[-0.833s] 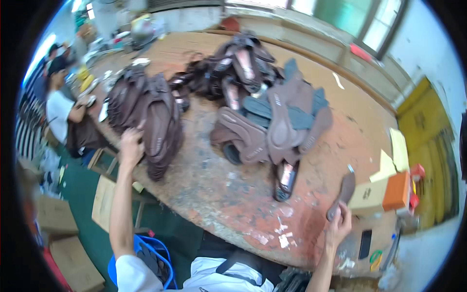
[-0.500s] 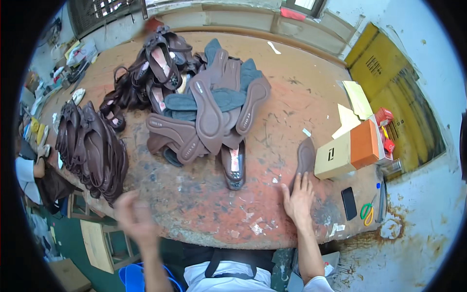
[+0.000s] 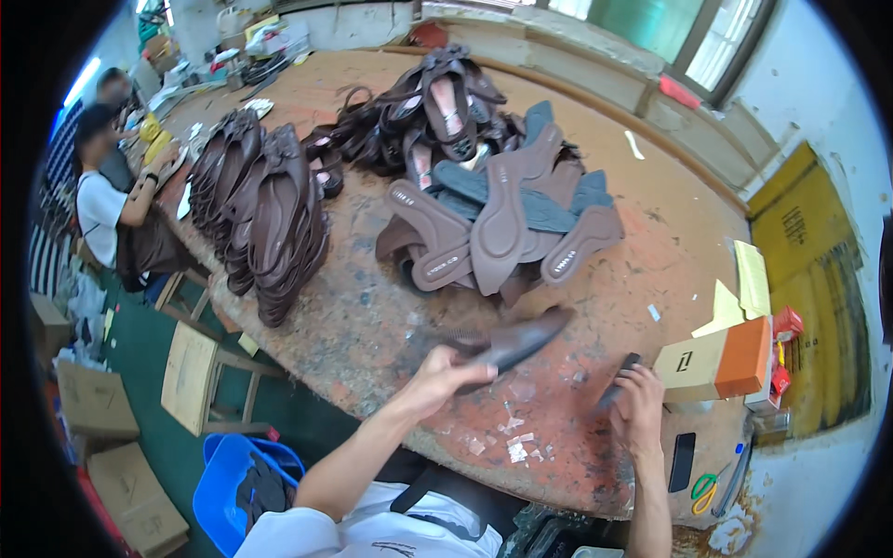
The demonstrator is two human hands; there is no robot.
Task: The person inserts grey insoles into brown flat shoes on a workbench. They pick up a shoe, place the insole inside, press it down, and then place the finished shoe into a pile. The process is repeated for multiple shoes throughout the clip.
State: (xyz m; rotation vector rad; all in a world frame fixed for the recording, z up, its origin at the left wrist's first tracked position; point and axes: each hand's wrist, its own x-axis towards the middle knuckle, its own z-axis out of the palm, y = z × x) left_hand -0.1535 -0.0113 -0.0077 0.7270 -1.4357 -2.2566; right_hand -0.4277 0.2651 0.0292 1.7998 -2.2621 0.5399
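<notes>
My left hand (image 3: pixel 435 383) is closed around a dark brown shoe (image 3: pixel 532 340), held over the table with its far end pointing to the right. Motion blurs the shoe. To the right, my right hand (image 3: pixel 638 414) grips a dark insole (image 3: pixel 609 395), seen nearly edge-on and smeared. Beyond the shoe lies a loose pile of brown insoles (image 3: pixel 502 209), some turned to show grey-green undersides. A heap of brown shoes (image 3: pixel 446 98) with pinkish linings rises behind that pile. Nested rows of brown shoes (image 3: pixel 276 223) stand at the left.
A beige and orange box (image 3: pixel 698 365), yellow paper (image 3: pixel 752 279), a phone (image 3: pixel 682 462) and scissors (image 3: pixel 707 491) lie at the right. Paper scraps (image 3: pixel 516 446) dot the worn table. Left are a wooden stool (image 3: pixel 191 377), a blue bin (image 3: pixel 219 493) and a seated person (image 3: pixel 102 205).
The view has turned left. My left hand, free before, has taken the shoe from in front of the insole pile. My right hand, earlier flat on the insole, has lifted and gripped it.
</notes>
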